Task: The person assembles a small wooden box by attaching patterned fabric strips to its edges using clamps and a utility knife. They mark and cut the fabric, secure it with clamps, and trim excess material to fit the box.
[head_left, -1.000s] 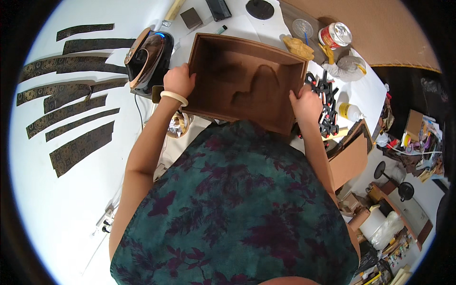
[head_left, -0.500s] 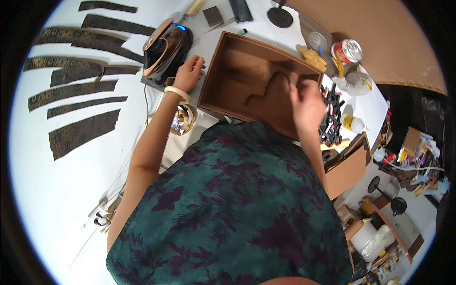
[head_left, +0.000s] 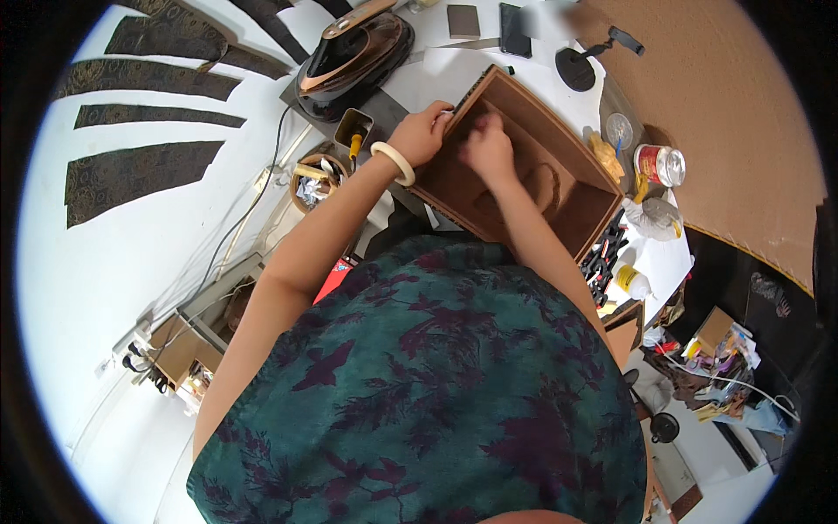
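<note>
A brown open box (head_left: 572,144) stands tilted in the view on the table in front of me. My left hand (head_left: 419,135) is closed on the rim of its left wall, with a pale ring-shaped bangle (head_left: 394,164) round the wrist. Inside the box, near that same wall, is my right hand (head_left: 491,150); motion smears its fingers, so what they hold, if anything, is hidden. On the box floor to the right of my right forearm lies a curved brown strip (head_left: 552,188).
An iron (head_left: 353,65) stands left of the box, above a metal cup (head_left: 353,131) with a yellow-handled tool. Black clips (head_left: 602,253), a glue bottle (head_left: 632,281) and a tin can (head_left: 659,165) lie to the right. Dark patterned strips (head_left: 144,170) hang at left.
My left hand has come from beside the box onto its left rim. My right hand has gone from the right part of the box to its left end. The whole view has shifted.
</note>
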Available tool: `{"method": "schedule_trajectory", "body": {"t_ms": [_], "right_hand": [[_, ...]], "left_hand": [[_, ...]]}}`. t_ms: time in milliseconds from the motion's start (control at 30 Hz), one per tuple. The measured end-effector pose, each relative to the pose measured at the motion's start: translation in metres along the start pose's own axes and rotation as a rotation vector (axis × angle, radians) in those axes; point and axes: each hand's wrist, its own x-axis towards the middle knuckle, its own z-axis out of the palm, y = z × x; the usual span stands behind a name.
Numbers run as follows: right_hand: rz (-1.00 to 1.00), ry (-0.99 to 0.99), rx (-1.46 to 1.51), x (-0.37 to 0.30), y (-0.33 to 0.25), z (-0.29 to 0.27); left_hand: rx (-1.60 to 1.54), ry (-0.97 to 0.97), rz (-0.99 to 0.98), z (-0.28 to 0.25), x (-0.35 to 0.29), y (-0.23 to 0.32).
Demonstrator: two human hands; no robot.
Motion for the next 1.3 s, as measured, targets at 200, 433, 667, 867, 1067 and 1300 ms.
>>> {"method": "schedule_trajectory", "body": {"t_ms": [200, 433, 667, 867, 1067, 1300], "right_hand": [[0.237, -0.163, 0.233, -0.02, -0.043, -0.017], [-0.099, -0.018, -0.11, 0.003, -0.048, 0.011], [-0.11, 0.001, -0.026, 0.006, -0.034, 0.01], [-0.18, 0.177, -0.059, -0.057, -0.006, -0.066], [0.128, 0.682, -0.889, -0.146, 0.031, -0.182], [0.255, 0.607, -0.741, -0.167, 0.109, -0.172]], "left_hand": [[-0.136, 0.009, -0.004, 0.019, -0.013, -0.006], [-0.128, 0.03, 0.017, 0.004, 0.001, -0.002], [-0.103, 0.063, -0.046, 0.008, -0.001, 0.0], [-0.099, 0.101, -0.107, -0.003, -0.011, 0.019], [-0.27, -0.175, -0.107, -0.008, 0.021, -0.012], [0.389, -0.041, 0.03, 0.022, 0.019, 0.012]]}}
